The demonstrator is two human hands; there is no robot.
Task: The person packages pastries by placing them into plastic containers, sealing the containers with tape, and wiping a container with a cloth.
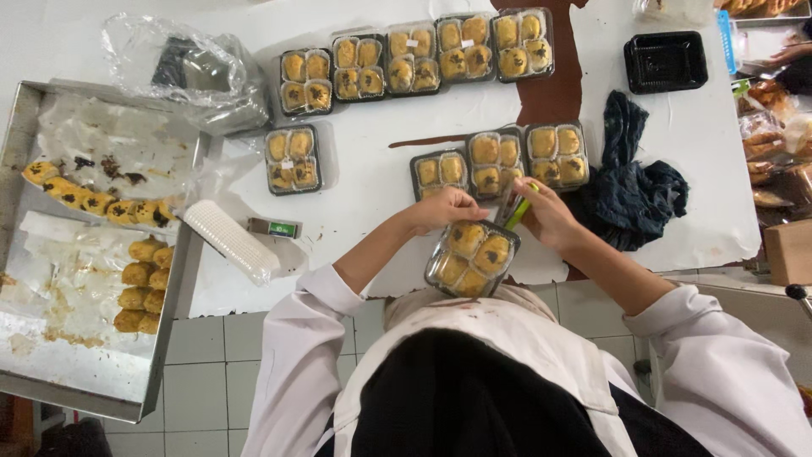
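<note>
Both grips meet at the middle of the frame over a box (471,258) of four round golden pastries with dark specks, a black tray under a clear lid, which sits at the near edge of the white surface (372,190) just in front of the person's body. Left hand (446,208), seen left of centre, is curled with its fingers bent down onto the box's far rim, touching the lid. Right hand (548,213), just right of it, is closed around a small green tool (517,212) that slants down toward the box's far right corner; what kind of tool it is cannot be told. White sleeves run from both hands down to the bottom of the frame. Beyond the hands, three more filled boxes (499,161) stand side by side, and another one (293,159) stands alone further left. A row of five filled boxes (414,57) lines the top of the frame. A dark blue cloth (633,182) lies crumpled right of centre, close to the right wrist. An empty black tray (666,61) rests at the upper right. At the left, a metal baking tray (25,127) lined with greasy paper carries loose pastries (144,283) in two groups. Between that tray and the hands lie a stack of white paper cups (230,241) on its side and a small green-labelled item (275,228). A crumpled clear plastic bag (190,68) sits at the upper left.
</note>
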